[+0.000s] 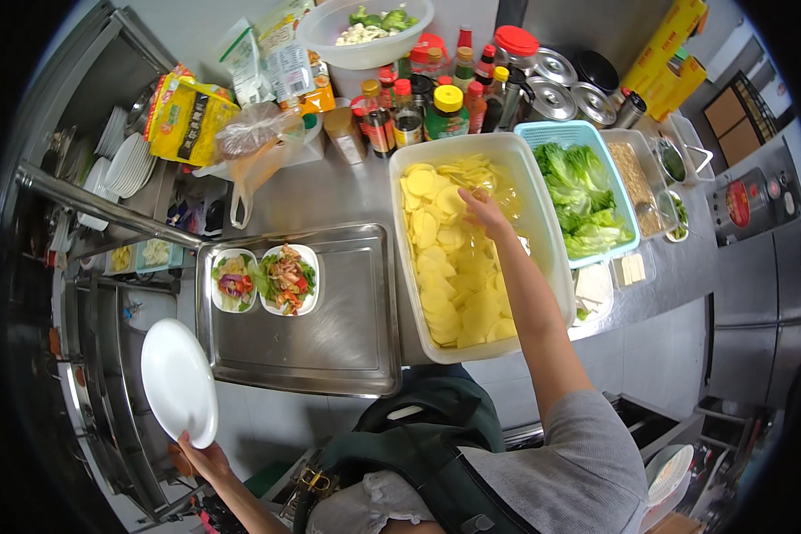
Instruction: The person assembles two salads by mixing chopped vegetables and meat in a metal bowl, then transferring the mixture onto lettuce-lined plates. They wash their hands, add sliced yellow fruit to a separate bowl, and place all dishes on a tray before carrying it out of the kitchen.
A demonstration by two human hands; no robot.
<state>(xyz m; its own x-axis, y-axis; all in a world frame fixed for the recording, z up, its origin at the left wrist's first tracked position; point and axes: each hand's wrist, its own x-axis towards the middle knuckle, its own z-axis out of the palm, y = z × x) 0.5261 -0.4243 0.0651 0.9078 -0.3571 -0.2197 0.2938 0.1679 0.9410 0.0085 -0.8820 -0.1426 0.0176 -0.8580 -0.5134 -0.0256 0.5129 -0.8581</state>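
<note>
My left hand (206, 457) grips the lower rim of a white oval plate (179, 383), which is bare and tilted beside the tray. Above a large white plastic tub (400, 191) hangs my right hand (483, 212), its fingers apart and nothing visible in them. Thin yellow potato slices (433, 267) lie in water in the tub, heaped toward its left side. On the steel tray (347, 307) to the left stand two small white dishes, a salad with purple onion (235, 283) and a dish of mixed meat and vegetables (287, 279).
A blue basket of lettuce (583, 191) adjoins the tub's right side, with lidded and open containers (632, 178) beyond. Sauce bottles (407, 116) crowd the back. A bowl of broccoli and cauliflower (365, 44) stands behind them. Stacked plates (131, 166) sit on the left shelf, behind a metal rail (107, 205).
</note>
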